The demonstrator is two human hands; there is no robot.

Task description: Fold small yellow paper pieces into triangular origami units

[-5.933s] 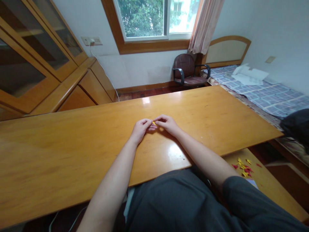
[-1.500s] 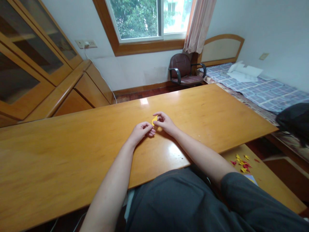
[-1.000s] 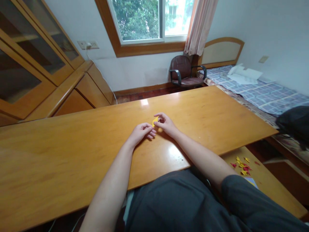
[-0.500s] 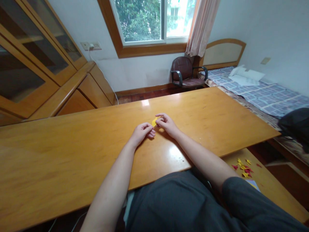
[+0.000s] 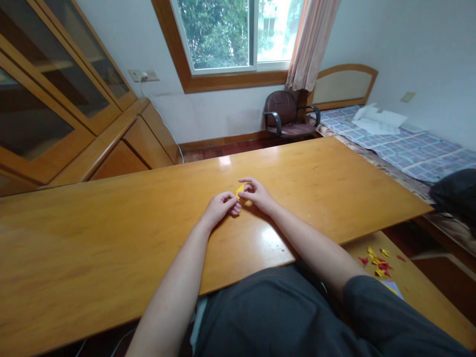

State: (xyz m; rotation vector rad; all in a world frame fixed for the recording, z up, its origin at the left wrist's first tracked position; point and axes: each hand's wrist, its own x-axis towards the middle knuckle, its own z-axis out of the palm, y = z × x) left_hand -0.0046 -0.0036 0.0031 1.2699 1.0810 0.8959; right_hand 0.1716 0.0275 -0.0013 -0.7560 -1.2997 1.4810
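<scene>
A small folded piece of yellow paper [image 5: 240, 190] sits between my two hands at the middle of the long wooden table [image 5: 111, 233]. My right hand [image 5: 256, 193] pinches its right side, fingers curled. My left hand [image 5: 221, 207] rests on the table just left of it, fingers curled in, fingertips touching the paper's lower edge. Most of the paper is hidden by my fingers.
A lower wooden surface [image 5: 412, 282] at the right carries several small yellow and red folded paper pieces [image 5: 377, 260]. Wooden cabinets [image 5: 55, 99] stand at the left. Beyond the table are a brown armchair [image 5: 286, 114], a window and a bed [image 5: 401, 144].
The yellow paper was first hidden between both pinching hands, then stood up in my right fingers. In the last second the hands have barely moved; the view has shifted slightly.
</scene>
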